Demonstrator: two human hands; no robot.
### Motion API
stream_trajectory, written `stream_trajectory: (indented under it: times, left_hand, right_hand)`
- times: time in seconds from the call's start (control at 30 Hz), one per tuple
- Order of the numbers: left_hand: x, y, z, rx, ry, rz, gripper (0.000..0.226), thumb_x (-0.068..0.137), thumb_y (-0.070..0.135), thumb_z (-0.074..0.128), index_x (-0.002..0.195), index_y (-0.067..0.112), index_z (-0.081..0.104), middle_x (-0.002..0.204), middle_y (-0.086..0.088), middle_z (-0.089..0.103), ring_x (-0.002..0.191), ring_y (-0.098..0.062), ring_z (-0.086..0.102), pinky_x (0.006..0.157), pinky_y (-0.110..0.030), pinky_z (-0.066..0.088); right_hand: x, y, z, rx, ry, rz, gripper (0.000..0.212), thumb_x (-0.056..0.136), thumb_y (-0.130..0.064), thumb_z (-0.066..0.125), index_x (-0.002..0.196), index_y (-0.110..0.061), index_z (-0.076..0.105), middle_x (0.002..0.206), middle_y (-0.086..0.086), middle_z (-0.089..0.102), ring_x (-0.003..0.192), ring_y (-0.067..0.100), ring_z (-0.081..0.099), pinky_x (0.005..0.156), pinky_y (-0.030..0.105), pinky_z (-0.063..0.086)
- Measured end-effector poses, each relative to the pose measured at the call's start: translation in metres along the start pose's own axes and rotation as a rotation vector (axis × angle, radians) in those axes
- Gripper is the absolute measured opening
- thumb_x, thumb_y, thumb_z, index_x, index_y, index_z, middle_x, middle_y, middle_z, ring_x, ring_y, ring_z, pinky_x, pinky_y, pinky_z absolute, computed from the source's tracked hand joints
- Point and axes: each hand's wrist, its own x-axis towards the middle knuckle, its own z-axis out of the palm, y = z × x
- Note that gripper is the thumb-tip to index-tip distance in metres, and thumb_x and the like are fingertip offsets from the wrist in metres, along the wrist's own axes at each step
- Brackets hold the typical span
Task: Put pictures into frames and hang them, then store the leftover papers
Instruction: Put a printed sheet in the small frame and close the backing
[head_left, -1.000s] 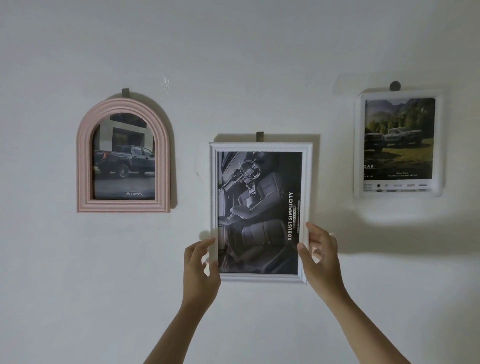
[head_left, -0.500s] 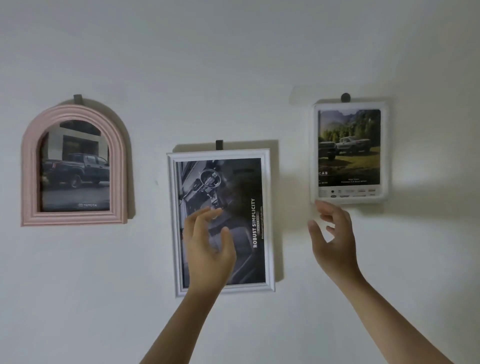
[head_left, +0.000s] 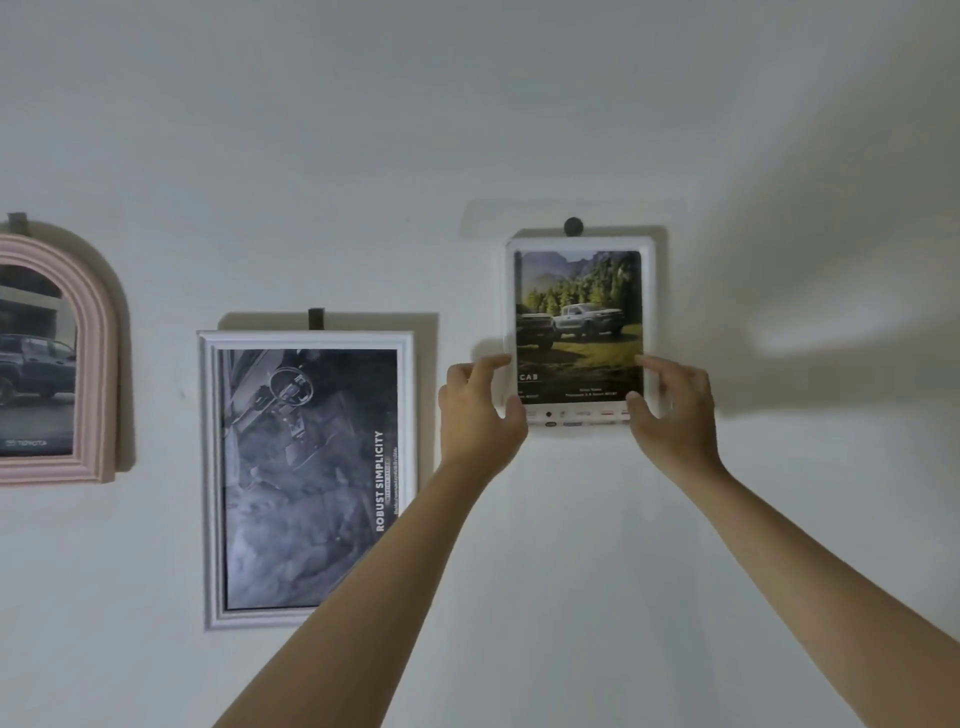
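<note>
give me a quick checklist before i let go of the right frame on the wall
1. Both hands on the frame: left hand grips the lower left corner, right hand the lower right corner of the white frame. ok
2. Frame under its round hook: top edge sits right below it. ok
3. Frame actually caught on the hook: the hanger is hidden behind it. cannot tell
4. Frame level: the top edge looks roughly level, though the wide lens bends lines. cannot tell
5. Truck picture seated in the frame: fills the opening. ok
6. Middle frame hanging apart from this one: gap of wall between them. ok
</note>
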Motion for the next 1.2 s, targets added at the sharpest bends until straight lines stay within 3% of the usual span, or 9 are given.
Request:
stream_trajectory:
  times: [0.1, 0.23, 0.33, 0.53, 0.67, 0.73, 0.87, 1.1, 1.2]
  left_hand:
    - [0.005, 0.006, 0.005, 0.000, 0.023, 0.000, 0.043, 0.083, 0.009, 0.054, 0.124, 0.023, 0.049, 0.116, -0.004, 0.050, 0.104, -0.019, 0.053, 0.088, -0.025, 0.044]
    - [0.012, 0.017, 0.004, -0.110, -0.002, -0.097, 0.052, 0.078, -0.008, 0.050, 0.118, 0.026, 0.051, 0.114, -0.004, 0.049, 0.088, -0.010, 0.056, 0.068, -0.025, 0.053]
    - [0.018, 0.016, 0.002, -0.182, -0.020, -0.106, 0.053, 0.077, -0.011, 0.051, 0.113, 0.027, 0.054, 0.112, -0.005, 0.053, 0.093, -0.011, 0.058, 0.056, -0.018, 0.049]
    - [0.010, 0.021, -0.014, -0.248, -0.035, -0.059, 0.051, 0.079, -0.009, 0.056, 0.115, 0.027, 0.056, 0.123, 0.002, 0.051, 0.104, -0.014, 0.056, 0.055, -0.013, 0.053]
    - [-0.025, 0.014, -0.045, -0.343, -0.058, -0.058, 0.050, 0.078, -0.013, 0.057, 0.109, 0.026, 0.057, 0.112, 0.001, 0.058, 0.100, -0.016, 0.057, 0.060, -0.016, 0.055]
    - [-0.051, 0.002, -0.068, -0.414, -0.083, -0.075, 0.050, 0.076, -0.016, 0.059, 0.103, 0.026, 0.059, 0.108, -0.004, 0.060, 0.096, -0.017, 0.059, 0.066, -0.021, 0.056]
    - [-0.121, -0.032, -0.117, -0.539, -0.203, -0.188, 0.051, 0.075, -0.021, 0.057, 0.101, 0.022, 0.059, 0.110, -0.012, 0.059, 0.100, -0.022, 0.059, 0.069, -0.028, 0.057]
    - [-0.275, -0.105, -0.215, -0.455, -0.331, -0.532, 0.054, 0.072, -0.022, 0.058, 0.103, 0.021, 0.061, 0.109, -0.009, 0.061, 0.089, -0.020, 0.060, 0.072, -0.032, 0.055]
    - [-0.341, -0.133, -0.255, -0.433, -0.369, -0.695, 0.054, 0.068, -0.020, 0.058, 0.102, 0.022, 0.062, 0.109, -0.009, 0.061, 0.085, -0.018, 0.059, 0.071, -0.031, 0.054]
  right_hand:
    - [0.004, 0.000, -0.001, 0.061, -0.036, -0.005, 0.037, 0.085, -0.008, 0.061, 0.120, -0.021, 0.057, 0.112, 0.003, 0.040, 0.085, 0.011, 0.045, 0.089, 0.026, 0.042]
    - [0.008, 0.000, -0.002, 0.141, -0.067, 0.009, 0.043, 0.083, 0.000, 0.062, 0.119, -0.022, 0.057, 0.117, 0.006, 0.043, 0.096, 0.012, 0.046, 0.087, 0.018, 0.041]
    - [0.011, 0.001, -0.008, 0.163, -0.087, 0.023, 0.044, 0.083, 0.000, 0.063, 0.119, -0.024, 0.058, 0.121, 0.007, 0.044, 0.099, 0.012, 0.047, 0.076, 0.001, 0.035]
    - [0.007, -0.010, -0.024, 0.185, -0.081, -0.040, 0.043, 0.083, -0.003, 0.065, 0.120, -0.025, 0.059, 0.121, 0.005, 0.046, 0.095, 0.017, 0.052, 0.064, 0.002, 0.045]
    - [-0.025, -0.030, -0.035, 0.224, -0.134, -0.102, 0.043, 0.082, -0.001, 0.067, 0.118, -0.024, 0.061, 0.116, 0.003, 0.049, 0.090, 0.011, 0.054, 0.064, 0.000, 0.044]
    - [-0.052, -0.039, -0.038, 0.249, -0.208, -0.097, 0.044, 0.081, -0.004, 0.069, 0.116, -0.028, 0.062, 0.116, -0.001, 0.050, 0.092, 0.010, 0.058, 0.066, 0.006, 0.049]
    - [-0.132, -0.062, -0.035, 0.389, -0.392, 0.040, 0.045, 0.078, -0.004, 0.073, 0.108, -0.036, 0.063, 0.113, -0.005, 0.056, 0.081, 0.012, 0.063, 0.063, 0.020, 0.055]
    - [-0.311, -0.115, -0.001, 0.586, -0.574, 0.452, 0.049, 0.074, 0.009, 0.071, 0.106, -0.028, 0.067, 0.112, -0.011, 0.066, 0.065, 0.021, 0.064, 0.058, 0.017, 0.047]
    - [-0.388, -0.142, 0.015, 0.635, -0.626, 0.608, 0.049, 0.075, 0.011, 0.069, 0.107, -0.025, 0.067, 0.112, -0.009, 0.068, 0.059, 0.015, 0.063, 0.061, 0.019, 0.050]
